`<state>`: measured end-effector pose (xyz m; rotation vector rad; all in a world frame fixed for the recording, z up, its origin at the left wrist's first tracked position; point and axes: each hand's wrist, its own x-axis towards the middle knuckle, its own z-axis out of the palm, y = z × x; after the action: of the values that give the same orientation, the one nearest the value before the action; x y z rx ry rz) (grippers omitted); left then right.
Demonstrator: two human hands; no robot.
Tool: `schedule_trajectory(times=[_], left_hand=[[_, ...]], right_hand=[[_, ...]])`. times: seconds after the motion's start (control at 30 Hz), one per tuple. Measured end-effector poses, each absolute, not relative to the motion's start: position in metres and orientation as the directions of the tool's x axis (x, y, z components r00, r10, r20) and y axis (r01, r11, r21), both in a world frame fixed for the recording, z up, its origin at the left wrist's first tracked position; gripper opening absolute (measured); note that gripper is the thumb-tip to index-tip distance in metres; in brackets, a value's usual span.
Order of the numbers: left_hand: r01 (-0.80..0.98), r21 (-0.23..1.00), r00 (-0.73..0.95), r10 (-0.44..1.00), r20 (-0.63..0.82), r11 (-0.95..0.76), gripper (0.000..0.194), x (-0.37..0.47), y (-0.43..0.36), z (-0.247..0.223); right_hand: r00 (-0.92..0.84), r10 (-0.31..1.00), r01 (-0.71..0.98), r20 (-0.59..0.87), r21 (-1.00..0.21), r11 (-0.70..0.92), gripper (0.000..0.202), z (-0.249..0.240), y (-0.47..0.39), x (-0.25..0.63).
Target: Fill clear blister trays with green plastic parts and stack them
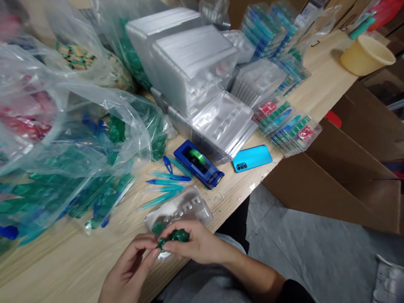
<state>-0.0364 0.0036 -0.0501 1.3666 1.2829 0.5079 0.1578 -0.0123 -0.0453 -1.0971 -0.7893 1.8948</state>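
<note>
My left hand (132,263) is closed, its thumb and finger pinching a small glossy green piece (161,243). Close against it, my right hand (197,242) curls around several more shiny green pieces (179,235), its fingertips at the same small piece. Their exact kind is too blurred to tell. Just beyond and partly under the hands lies a clear plastic blister tray (198,202) with moulded slots. One green block (158,227) shows in the tray's near part. Behind the tray, blue and teal pens (167,182) are scattered on the wooden table (72,263).
A blue tape dispenser (198,164) and a blue phone (252,158) lie beyond the tray. Stacks of clear trays (195,54) rise behind; filled packs (293,130) stand rightward. Plastic bags (72,126) crowd the left. Cardboard boxes (334,181) are beside the table's right edge.
</note>
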Motion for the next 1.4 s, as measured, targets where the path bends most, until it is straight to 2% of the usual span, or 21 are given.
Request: schedule_trajectory(times=[0.07, 0.23, 0.33, 0.47, 0.6, 0.7, 0.83, 0.9, 1.0, 1.17, 1.3, 1.4], left_hand=[[0.392, 0.88, 0.353, 0.84, -0.413, 0.268, 0.016, -0.033, 0.003, -0.045], [0.396, 0.845, 0.342, 0.797, -0.498, 0.359, 0.022, -0.021, -0.001, -0.028], [0.428, 0.842, 0.255, 0.85, -0.462, 0.329, 0.016, -0.013, -0.006, -0.029], [0.568, 0.811, 0.127, 0.959, -0.253, 0.139, 0.009, -0.011, -0.007, -0.044], [0.669, 0.743, 0.091, 0.99, -0.105, 0.017, 0.008, -0.009, -0.003, -0.051], [0.674, 0.738, 0.087, 0.993, -0.078, -0.001, 0.011, -0.01, 0.0, -0.053], [0.683, 0.73, 0.062, 0.994, -0.089, 0.022, 0.013, -0.016, 0.004, -0.059], [0.68, 0.733, 0.079, 0.994, -0.076, 0.002, 0.013, -0.018, 0.006, -0.06], [0.702, 0.702, 0.178, 0.984, -0.008, -0.121, 0.018, -0.018, 0.007, -0.055], [0.773, 0.51, 0.381, 0.919, 0.102, -0.377, 0.025, -0.02, 0.003, -0.052], [0.799, 0.36, 0.468, 0.874, 0.133, -0.482, 0.024, -0.022, -0.003, -0.058], [0.79, 0.343, 0.478, 0.861, 0.174, -0.508, 0.016, -0.021, -0.002, -0.058]], right_hand=[[-0.35, 0.845, -0.305, -0.405, -0.803, -0.511, 0.037, -0.043, -0.01, 0.163], [-0.551, 0.652, -0.248, -0.521, -0.643, -0.724, 0.05, -0.041, -0.012, 0.167], [-0.425, 0.689, -0.157, -0.587, -0.702, -0.695, 0.042, -0.047, -0.016, 0.161], [-0.181, 0.79, 0.08, -0.586, -0.809, -0.583, 0.022, -0.053, -0.018, 0.153], [-0.131, 0.828, 0.219, -0.545, -0.831, -0.512, 0.034, -0.048, -0.014, 0.156], [-0.076, 0.85, 0.27, -0.521, -0.832, -0.485, 0.03, -0.044, -0.011, 0.162], [-0.063, 0.852, 0.247, -0.519, -0.836, -0.491, 0.023, -0.044, -0.01, 0.168], [-0.066, 0.847, 0.227, -0.527, -0.835, -0.502, 0.021, -0.044, -0.01, 0.169], [-0.054, 0.845, 0.21, -0.531, -0.834, -0.511, 0.02, -0.045, -0.01, 0.169], [-0.038, 0.849, 0.193, -0.527, -0.838, -0.511, 0.017, -0.044, -0.009, 0.168], [-0.01, 0.858, 0.179, -0.514, -0.845, -0.504, 0.016, -0.046, -0.011, 0.171], [-0.006, 0.859, 0.175, -0.512, -0.846, -0.503, 0.016, -0.047, -0.012, 0.173]])
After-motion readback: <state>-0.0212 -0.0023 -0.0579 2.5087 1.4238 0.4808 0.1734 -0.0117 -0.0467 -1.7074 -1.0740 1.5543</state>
